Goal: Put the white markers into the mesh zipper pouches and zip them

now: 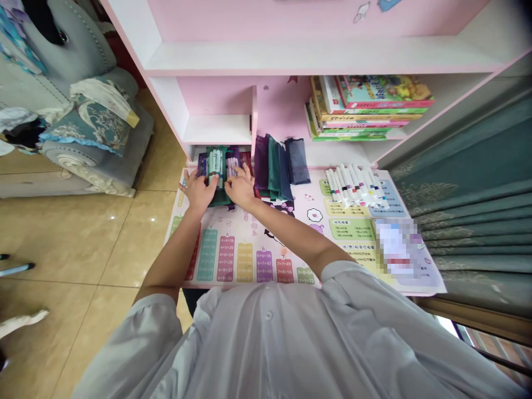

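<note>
Several mesh pouches of markers lie side by side at the left back of the desk. On top is a green mesh pouch [215,160] with pale markers showing through. My left hand [198,191] rests over its left side, fingers spread and thumb on the pouch. My right hand [240,187] lies at its right side, fingers apart, touching a purple pouch [233,160] with light-coloured markers inside. A dark pouch [202,162] and a red pouch [246,159] show partly beside them; the hands cover their lower parts.
Flat purple [261,163], green [274,166] and navy pouches [297,160] lie right of my hands. Loose white markers [356,185] are piled farther right. Stacked books [366,113] fill the shelf behind. A blurred-out object [397,246] lies on the printed desk mat [245,260].
</note>
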`<state>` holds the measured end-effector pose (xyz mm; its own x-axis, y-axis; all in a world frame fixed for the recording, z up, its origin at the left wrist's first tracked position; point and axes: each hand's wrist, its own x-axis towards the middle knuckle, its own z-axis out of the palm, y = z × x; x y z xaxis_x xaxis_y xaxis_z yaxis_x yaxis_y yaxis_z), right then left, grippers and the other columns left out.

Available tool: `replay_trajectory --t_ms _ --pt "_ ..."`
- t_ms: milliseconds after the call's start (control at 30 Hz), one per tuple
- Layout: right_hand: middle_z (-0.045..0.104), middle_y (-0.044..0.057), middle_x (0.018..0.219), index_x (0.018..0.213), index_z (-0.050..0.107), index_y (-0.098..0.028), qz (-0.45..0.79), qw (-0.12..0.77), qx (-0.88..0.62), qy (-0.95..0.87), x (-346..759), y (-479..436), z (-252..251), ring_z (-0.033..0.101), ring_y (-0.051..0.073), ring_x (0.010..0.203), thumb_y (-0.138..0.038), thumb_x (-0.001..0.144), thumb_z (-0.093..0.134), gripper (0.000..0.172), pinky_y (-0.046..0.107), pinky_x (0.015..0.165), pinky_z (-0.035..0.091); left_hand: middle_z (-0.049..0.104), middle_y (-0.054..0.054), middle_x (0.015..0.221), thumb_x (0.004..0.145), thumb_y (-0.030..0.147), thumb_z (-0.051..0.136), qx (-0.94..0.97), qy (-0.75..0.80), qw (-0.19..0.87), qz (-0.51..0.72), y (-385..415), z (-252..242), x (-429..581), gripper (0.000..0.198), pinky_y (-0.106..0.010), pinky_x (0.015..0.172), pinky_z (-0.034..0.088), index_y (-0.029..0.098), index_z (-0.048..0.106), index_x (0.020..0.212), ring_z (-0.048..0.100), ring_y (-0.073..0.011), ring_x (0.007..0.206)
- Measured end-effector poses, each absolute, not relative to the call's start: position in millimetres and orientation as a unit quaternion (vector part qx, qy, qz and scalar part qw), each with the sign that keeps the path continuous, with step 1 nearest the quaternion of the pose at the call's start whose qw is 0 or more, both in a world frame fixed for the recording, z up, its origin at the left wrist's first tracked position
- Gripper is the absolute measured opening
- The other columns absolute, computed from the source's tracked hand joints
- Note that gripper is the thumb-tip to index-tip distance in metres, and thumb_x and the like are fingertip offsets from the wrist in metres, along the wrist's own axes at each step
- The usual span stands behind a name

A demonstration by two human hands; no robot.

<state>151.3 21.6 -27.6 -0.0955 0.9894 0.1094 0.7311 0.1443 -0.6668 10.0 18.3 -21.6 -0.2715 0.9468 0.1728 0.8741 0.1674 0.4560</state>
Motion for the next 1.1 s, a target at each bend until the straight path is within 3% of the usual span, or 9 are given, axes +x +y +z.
replay_trajectory --t_ms 367,633,833,1100 --pt "0.049 0.012 0.153 0.092 0.073 -0.018 0.219 0.284 -0.618 -0.699 155 16 -28 0.020 0.037 0.155 -0.023 0.089 0.063 0.012 0.065 0.119 0.030 0.054 -0.013 0.149 0.088 0.054 0.061 0.578 0.770 0.079 0.257 18 -29 8 0.033 -0.074 0.119 0.016 0.023 0.069 0.088 0.023 -0.0387 0.154" --pt "0.049 0.013 0.152 0.101 0.071 -0.019 0.199 0.293 -0.605 -0.713 164 6 -28 0.022 0.037 0.154 -0.029 0.091 0.063 0.016 0.062 0.118 0.033 0.054 -0.013 0.149 0.090 0.054 0.058 0.573 0.767 0.088 0.274 17 -27 9 0.033 -0.072 0.120 0.014 0.024 0.069 0.094 0.023 -0.0381 0.154" --pt "0.053 0.015 0.147 0.110 0.069 -0.019 0.119 0.341 -0.545 -0.757 206 -46 -34 0.028 0.037 0.152 -0.035 0.092 0.060 0.025 0.057 0.118 0.035 0.052 -0.011 0.151 0.090 0.049 0.062 0.617 0.726 0.063 0.297 -27 -12 28 0.030 -0.071 0.121 0.011 0.025 0.068 0.108 0.024 -0.0377 0.155" --pt "0.057 0.017 0.141 0.115 0.067 -0.019 0.070 0.304 -0.555 -0.771 279 -127 -74 0.035 0.038 0.149 -0.035 0.092 0.061 0.029 0.061 0.116 0.039 0.056 -0.011 0.148 0.084 0.043 0.070 0.721 0.634 0.073 0.269 -86 -16 87 0.026 -0.068 0.122 0.015 0.029 0.070 0.107 0.029 -0.0374 0.153"
